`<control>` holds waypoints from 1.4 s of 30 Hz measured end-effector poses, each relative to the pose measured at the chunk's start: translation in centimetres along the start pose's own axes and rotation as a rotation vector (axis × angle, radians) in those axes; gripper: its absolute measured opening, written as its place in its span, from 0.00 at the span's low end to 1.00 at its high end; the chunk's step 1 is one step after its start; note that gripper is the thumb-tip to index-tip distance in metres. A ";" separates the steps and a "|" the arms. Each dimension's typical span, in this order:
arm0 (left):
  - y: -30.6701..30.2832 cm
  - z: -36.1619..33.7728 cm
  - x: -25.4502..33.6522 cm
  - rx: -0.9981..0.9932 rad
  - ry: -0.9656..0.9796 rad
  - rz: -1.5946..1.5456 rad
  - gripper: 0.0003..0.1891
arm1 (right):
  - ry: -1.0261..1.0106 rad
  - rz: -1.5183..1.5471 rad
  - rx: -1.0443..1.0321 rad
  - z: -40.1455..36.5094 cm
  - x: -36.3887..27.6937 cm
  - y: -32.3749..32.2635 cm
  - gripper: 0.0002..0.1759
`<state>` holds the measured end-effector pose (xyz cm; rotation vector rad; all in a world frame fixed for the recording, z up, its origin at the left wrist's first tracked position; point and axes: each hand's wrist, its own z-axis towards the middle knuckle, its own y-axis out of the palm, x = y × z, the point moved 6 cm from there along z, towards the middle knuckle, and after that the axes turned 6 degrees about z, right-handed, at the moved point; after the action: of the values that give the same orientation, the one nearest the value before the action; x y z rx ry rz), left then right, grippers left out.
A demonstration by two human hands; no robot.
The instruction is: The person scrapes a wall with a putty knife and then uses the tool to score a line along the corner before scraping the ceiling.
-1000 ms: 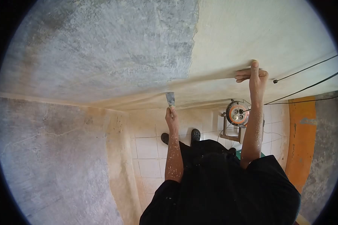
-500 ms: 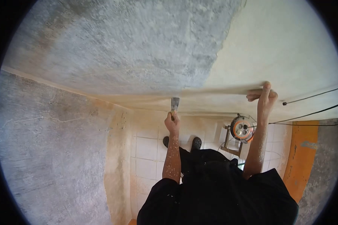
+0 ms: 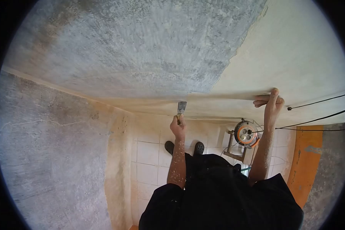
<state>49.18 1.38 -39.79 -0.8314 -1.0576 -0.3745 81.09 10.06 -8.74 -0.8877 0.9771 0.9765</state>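
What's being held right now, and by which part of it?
The left hand holds a scraper by its handle. Nothing shows held in the right hand.

An indoor room with patchy, unfinished surfaces is indicated; the building type cannot be determined. The front wall (image 3: pixel 203 50) is divided raggedly into grey and cream; pale floor tiles (image 3: pixel 147 174) and an electrical cable reel (image 3: pixel 245 132) are seen below.

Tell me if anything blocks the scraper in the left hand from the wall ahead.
Nothing visible stands between the scraper in the left hand and the wall ahead. The right hand and the cable reel are both off to the right.
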 end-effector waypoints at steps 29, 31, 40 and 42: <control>-1.4 -1.5 1.8 -0.366 -0.430 -0.543 0.18 | -0.003 0.045 -0.048 0.1 0.2 0.1 0.41; -0.9 -2.2 2.2 -0.328 -0.416 -0.566 0.17 | 0.017 0.045 -0.053 -0.1 0.3 0.1 0.41; -3.8 3.4 1.3 -0.231 0.058 0.022 0.15 | 0.004 0.033 -0.054 0.0 0.3 0.0 0.41; -3.5 3.7 2.2 -0.242 0.061 0.045 0.15 | 0.004 0.027 -0.043 0.0 0.3 0.1 0.41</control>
<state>45.69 2.12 -35.55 -1.0511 -0.9465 -0.4938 81.03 10.13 -9.04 -0.9140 0.9770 1.0224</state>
